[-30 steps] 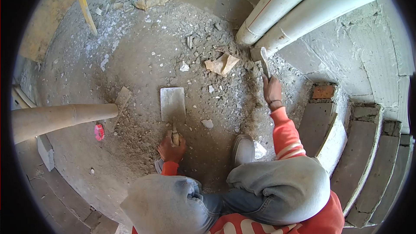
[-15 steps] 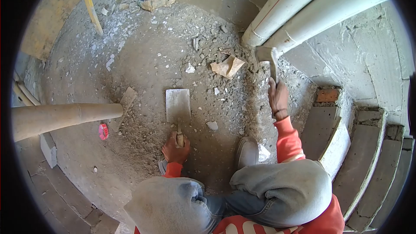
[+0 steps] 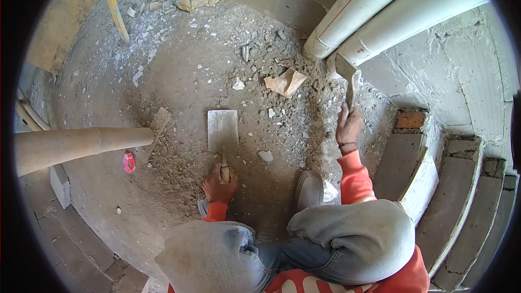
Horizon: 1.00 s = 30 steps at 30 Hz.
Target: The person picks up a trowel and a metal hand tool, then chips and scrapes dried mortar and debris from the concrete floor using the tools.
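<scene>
Right hand (image 3: 349, 126) gripping bent-blade tool (image 3: 353, 81): you're now turning it near white pipe (image 3: 374, 37), so work likely centering there. Left hand (image 3: 220, 185) clasping rectangular trowel (image 3: 222, 130), unmoved.

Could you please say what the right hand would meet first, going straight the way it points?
Probably the right-hand white pipe, reached first by the bladed tool in the right hand, though depth is unclear.
</scene>
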{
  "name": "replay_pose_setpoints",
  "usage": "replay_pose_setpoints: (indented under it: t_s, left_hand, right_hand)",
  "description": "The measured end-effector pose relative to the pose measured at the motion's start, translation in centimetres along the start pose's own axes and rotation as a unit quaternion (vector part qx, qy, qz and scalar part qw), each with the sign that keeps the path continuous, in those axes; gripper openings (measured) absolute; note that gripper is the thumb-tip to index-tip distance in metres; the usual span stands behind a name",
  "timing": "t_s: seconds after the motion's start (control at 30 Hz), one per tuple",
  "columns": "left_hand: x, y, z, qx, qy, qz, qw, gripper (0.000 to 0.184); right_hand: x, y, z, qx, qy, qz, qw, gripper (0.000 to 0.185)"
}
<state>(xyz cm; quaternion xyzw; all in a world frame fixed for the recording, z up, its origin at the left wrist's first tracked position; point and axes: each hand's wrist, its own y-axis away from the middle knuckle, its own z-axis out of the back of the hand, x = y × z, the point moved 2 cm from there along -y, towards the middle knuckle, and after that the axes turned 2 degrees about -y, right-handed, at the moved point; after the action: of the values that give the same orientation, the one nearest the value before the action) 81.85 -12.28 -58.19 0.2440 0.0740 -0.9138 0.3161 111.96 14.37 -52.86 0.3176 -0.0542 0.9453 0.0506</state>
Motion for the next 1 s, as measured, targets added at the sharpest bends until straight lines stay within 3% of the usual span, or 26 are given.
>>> replay_pose_setpoints:
  t_s: [0.07, 0.1, 0.2, 0.23, 0.4, 0.5, 0.6, 0.77, 0.87, 1.0]
  left_hand:
    - [-0.2, -0.3, 0.1, 0.026, 0.021, 0.019, 0.999, 0.039]
    - [-0.3, -0.4, 0.0, 0.024, 0.022, 0.015, 0.999, 0.039]
    - [-0.1, -0.3, 0.0, 0.011, 0.003, 0.006, 1.0, 0.039]
    - [0.1, -0.2, -0.1, 0.007, 0.002, 0.005, 1.0, 0.035]
    - [0.8, 0.1, -0.7, 0.001, -0.009, -0.007, 1.0, 0.033]
    - [0.1, -0.2, -0.2, 0.005, 0.02, 0.001, 1.0, 0.042]
    - [0.2, -0.1, -0.2, 0.015, 0.011, 0.011, 1.0, 0.043]
    - [0.0, -0.2, 0.0, -0.009, 0.005, -0.012, 1.0, 0.036]
    - [0.2, -0.1, -0.3, 0.006, 0.017, 0.005, 1.0, 0.036]
    - [0.8, 0.1, -0.6, -0.018, 0.0, -0.015, 1.0, 0.035]
  right_hand:
    - [0.0, -0.8, -1.3, 0.016, -0.005, -0.03, 0.999, 0.04]
    - [0.5, -1.9, -1.5, 0.059, 0.124, 0.031, 0.99, 0.04]
    - [0.4, -2.3, -0.6, 0.106, 0.091, 0.029, 0.99, 0.039]
    - [0.2, -1.4, -0.2, 0.086, 0.047, 0.015, 0.995, 0.038]
    - [-1.2, -0.2, 0.8, -0.002, 0.07, 0.032, 0.997, 0.037]
    - [-3.8, -2.9, 0.0, 0.042, 0.238, 0.096, 0.965, 0.042]
    - [-1.8, -3.0, 1.6, 0.087, 0.246, 0.07, 0.963, 0.043]
    - [-2.7, -2.7, 1.9, 0.013, 0.134, 0.087, 0.987, 0.042]
    - [-4.1, -4.5, 0.3, 0.079, 0.211, 0.089, 0.97, 0.042]
    - [-1.5, -3.9, 1.4, 0.069, 0.192, 0.082, 0.976, 0.042]
